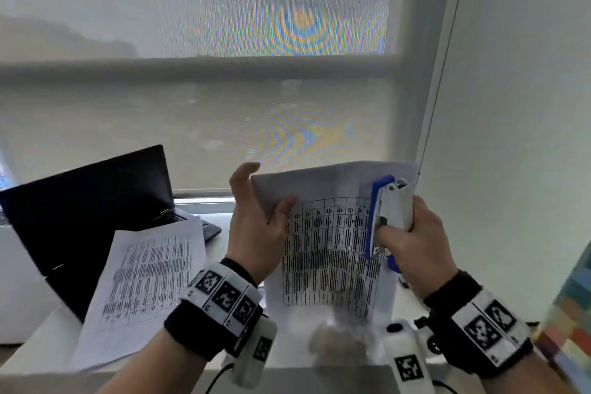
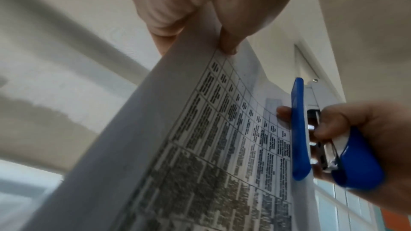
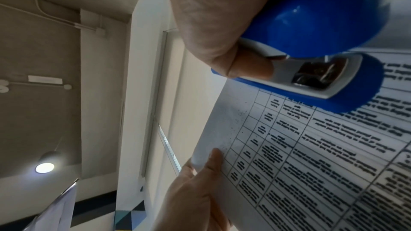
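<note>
Far left on the tabletop (image 1: 33, 353), a black laptop (image 1: 86, 217), lid up, screen dark and matte. Leaning against it, a loose sheet (image 1: 144, 285), thin and white, filled with a dense printed table. Further right, lifted clear of the tabletop and held up before the woven window blind (image 1: 192, 121), the printed sheets (image 1: 332, 249): limp paper bowed into a soft curve, with a grid of blurred black text on the near face. On their left edge near the upper corner, the left hand (image 1: 256, 230), thumb in front and fingers behind, pinching the paper. At the right edge, the stapler (image 1: 390, 208): hard glossy plastic, long blue base, rounded blue rear, white upper body, a glint of metal inside. Mouth apparently slipped over the paper's edge, blue base on the printed side. Around it, the right hand (image 1: 415, 243), fingers curled firmly on the body. By the look of it, the stapling step in hand; cannot tell whether a staple is already through. Called for next, probably: edges kept flush under the left pinch, then one firm, straight squeeze, with no sliding of the floppy paper out of the mouth.
</note>
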Tool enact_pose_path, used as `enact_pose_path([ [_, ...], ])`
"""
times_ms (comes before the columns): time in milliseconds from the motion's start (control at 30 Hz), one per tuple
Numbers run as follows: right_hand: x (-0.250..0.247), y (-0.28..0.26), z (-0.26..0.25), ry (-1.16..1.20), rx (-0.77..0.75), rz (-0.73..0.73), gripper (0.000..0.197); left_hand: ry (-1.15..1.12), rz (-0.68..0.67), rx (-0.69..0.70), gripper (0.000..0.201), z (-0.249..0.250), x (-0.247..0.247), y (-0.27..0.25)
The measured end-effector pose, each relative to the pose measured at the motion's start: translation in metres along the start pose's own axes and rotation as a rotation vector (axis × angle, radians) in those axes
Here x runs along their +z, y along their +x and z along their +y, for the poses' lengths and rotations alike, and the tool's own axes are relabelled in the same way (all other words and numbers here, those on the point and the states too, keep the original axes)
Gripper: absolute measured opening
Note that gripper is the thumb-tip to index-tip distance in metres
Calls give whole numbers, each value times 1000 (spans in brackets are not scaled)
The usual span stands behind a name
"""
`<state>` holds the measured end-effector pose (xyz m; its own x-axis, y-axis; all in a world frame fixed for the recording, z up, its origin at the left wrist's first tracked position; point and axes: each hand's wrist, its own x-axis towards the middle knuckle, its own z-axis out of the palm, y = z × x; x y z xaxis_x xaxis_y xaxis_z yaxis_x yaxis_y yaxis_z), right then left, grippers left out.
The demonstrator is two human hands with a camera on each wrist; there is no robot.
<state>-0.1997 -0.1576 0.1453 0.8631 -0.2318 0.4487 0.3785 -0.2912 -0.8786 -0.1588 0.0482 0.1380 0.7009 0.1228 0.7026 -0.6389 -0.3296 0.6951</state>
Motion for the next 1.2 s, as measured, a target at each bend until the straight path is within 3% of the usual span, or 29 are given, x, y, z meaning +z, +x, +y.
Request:
enact_pose_path([
  [133, -2, 0, 0, 4, 16, -35, 20, -242, -32, -202, 50, -5, 3, -5],
  [200, -3, 2, 2, 35, 37, -55, 27, -242, -56, -247, 40, -9, 4, -8],
  [333, -5, 2, 1, 45, 34, -110, 19, -261, -84, -334, 38, -19, 4, -9],
  [1067, 2, -2, 1, 58, 5, -105, 19, -266, -91, -398, 31, -22, 1, -4],
  [1133, 1, 1, 2, 74, 15, -58, 24, -254, -86, -388, 33, -19, 0, -4],
  [1200, -3, 12, 1, 68, -23, 92, 34, -261, -97, -390, 33, -15, 0, -5],
])
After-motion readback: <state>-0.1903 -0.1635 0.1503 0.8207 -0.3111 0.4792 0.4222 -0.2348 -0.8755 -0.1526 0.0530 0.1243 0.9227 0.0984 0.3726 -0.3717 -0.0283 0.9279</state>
